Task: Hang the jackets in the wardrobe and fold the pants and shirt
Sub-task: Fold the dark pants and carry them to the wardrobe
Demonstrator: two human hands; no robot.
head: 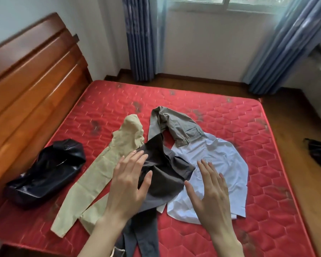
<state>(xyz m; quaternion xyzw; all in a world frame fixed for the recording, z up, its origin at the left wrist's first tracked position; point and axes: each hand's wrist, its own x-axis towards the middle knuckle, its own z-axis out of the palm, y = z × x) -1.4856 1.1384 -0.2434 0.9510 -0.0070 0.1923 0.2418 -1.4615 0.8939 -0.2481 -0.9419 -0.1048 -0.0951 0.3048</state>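
Head view shows 2 bare hands with straight, spread fingers holding nothing: the left hand point(127, 184) hovers over the dark grey pants point(163, 179) at 6 o'clock on the red mattress point(230, 112), the right hand point(211, 191) over the white shirt point(220, 164) at 5 o'clock. Beige pants point(104, 164) stretch toward 8 o'clock, khaki-grey pants point(176, 125) lie at centre, and a black jacket point(46, 173), possibly leather, sits at 9 o'clock.
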